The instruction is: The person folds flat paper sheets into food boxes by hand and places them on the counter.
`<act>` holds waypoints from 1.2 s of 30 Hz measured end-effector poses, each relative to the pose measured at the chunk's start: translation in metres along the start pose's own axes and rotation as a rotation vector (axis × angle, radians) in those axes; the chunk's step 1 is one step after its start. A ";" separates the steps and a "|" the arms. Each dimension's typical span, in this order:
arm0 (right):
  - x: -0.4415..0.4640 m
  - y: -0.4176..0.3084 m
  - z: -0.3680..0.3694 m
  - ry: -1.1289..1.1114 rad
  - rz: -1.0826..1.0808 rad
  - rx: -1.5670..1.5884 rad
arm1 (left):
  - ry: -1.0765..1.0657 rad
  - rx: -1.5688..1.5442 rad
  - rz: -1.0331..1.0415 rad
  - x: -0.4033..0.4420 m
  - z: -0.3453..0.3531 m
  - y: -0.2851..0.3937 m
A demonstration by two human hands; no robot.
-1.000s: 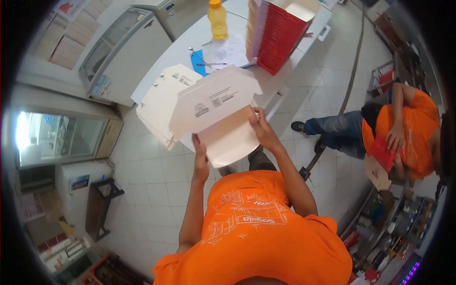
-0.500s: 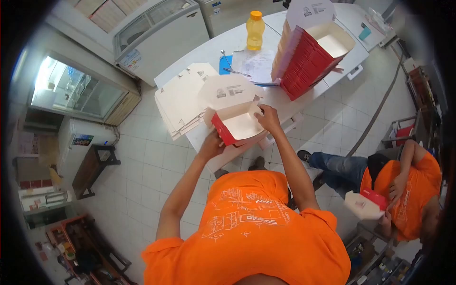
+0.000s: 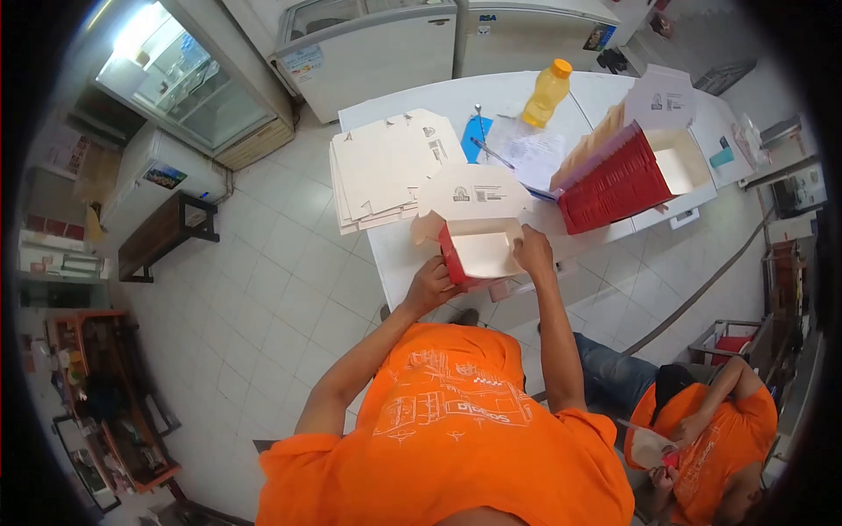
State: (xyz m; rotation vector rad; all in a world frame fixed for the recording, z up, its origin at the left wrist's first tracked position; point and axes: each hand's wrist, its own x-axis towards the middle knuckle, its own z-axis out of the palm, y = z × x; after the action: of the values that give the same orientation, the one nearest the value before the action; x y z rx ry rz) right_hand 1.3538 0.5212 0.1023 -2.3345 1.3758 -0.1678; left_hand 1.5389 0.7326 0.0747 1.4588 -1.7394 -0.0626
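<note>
While the left hand [image 3: 431, 287] holds the red side of a box [image 3: 484, 250] and the right hand [image 3: 533, 252] grips its opposite wall, the box is at the table's [image 3: 474, 92] near edge, walls raised, lid [image 3: 478, 191] unclosed; flat sheets [image 3: 386, 162] by the left edge remain unfolded; shaped boxes [image 3: 614, 180] stand stacked farther right.

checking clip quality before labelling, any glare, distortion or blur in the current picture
Head view: fisheye distortion, black corners, the far edge of the table bowed; head view: white glare at upper left of the display fridge; head view: the box fairly sharp, print on its lid too small to read.
</note>
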 end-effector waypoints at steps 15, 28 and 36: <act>-0.007 -0.009 0.010 0.365 -0.099 0.010 | -0.064 -0.040 -0.100 0.009 -0.014 -0.020; -0.096 -0.102 0.028 -0.246 -0.352 0.011 | -0.099 0.200 -0.253 -0.002 -0.018 -0.025; -0.052 -0.126 0.056 -0.118 -0.191 -0.062 | -0.148 0.206 -0.387 0.004 -0.015 -0.019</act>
State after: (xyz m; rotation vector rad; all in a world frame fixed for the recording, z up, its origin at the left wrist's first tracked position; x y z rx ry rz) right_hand 1.4467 0.6352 0.1096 -2.4836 1.1168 -0.0426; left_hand 1.5634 0.7298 0.0763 1.9725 -1.5906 -0.2054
